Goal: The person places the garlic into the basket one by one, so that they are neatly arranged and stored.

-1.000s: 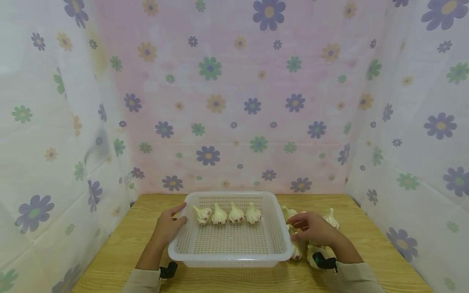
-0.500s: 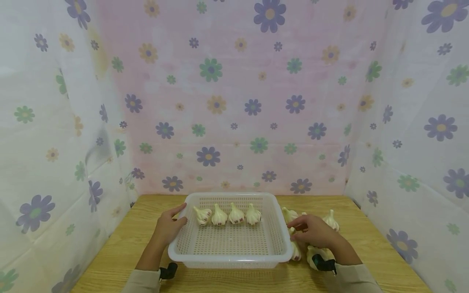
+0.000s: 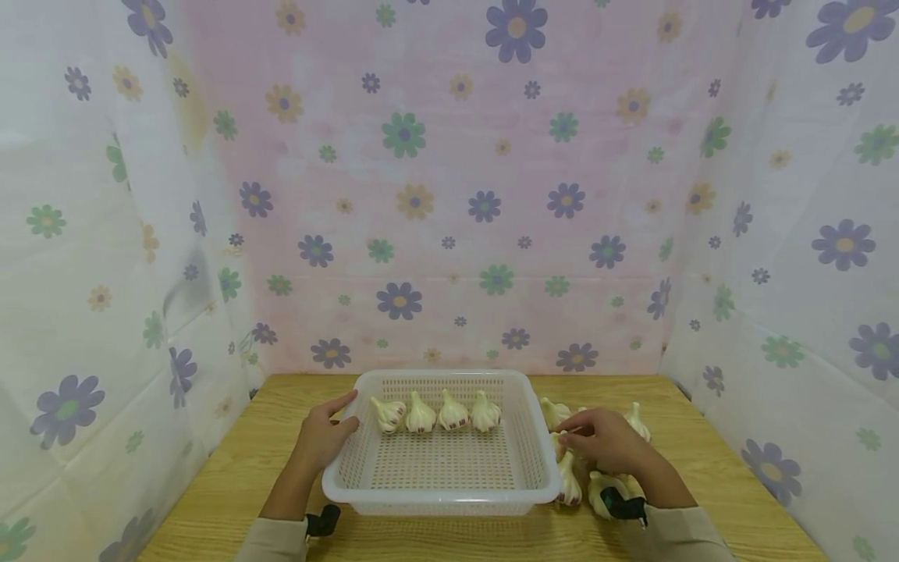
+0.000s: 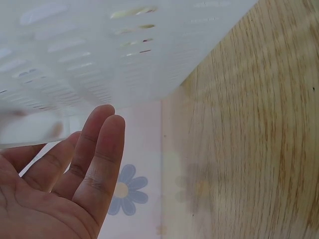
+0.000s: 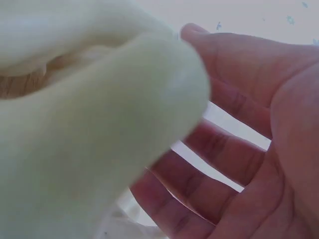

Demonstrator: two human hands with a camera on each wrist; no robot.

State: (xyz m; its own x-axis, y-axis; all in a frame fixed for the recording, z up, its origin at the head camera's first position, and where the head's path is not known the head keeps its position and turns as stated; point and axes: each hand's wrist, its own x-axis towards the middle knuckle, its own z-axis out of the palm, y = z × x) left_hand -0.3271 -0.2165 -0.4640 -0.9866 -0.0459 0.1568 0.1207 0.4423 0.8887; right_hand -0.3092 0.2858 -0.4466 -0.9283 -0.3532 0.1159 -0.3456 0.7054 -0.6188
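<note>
A white plastic mesh basket [image 3: 442, 495] stands on the wooden table, with several garlic bulbs [image 3: 453, 412] in a row along its far side. My left hand [image 3: 319, 437] holds the basket's left rim, thumb and index finger over the edge. In the left wrist view, the other fingers [image 4: 107, 154] lie nearly straight below the basket's outer wall. Right of the basket, my right hand [image 3: 609, 441] pinches a garlic bulb [image 3: 559, 446], mostly hidden by the fingers. Another garlic bulb [image 3: 569, 484] lies just nearer. Blurred pale bulbs fill the left of the right wrist view, beside my fingers.
More garlic bulbs lie loose around the right hand: one behind the fingers [image 3: 555, 411], one at the far right [image 3: 637, 421], one under the wrist [image 3: 600, 493]. The wooden table [image 3: 709, 484] extends to both sides. A flowered cloth [image 3: 449, 195] encloses the back and sides.
The thumb and fingers of my right hand have come together at a bulb beside the basket. The nearer bulb there shows more fully. My left hand and the basket stay in place.
</note>
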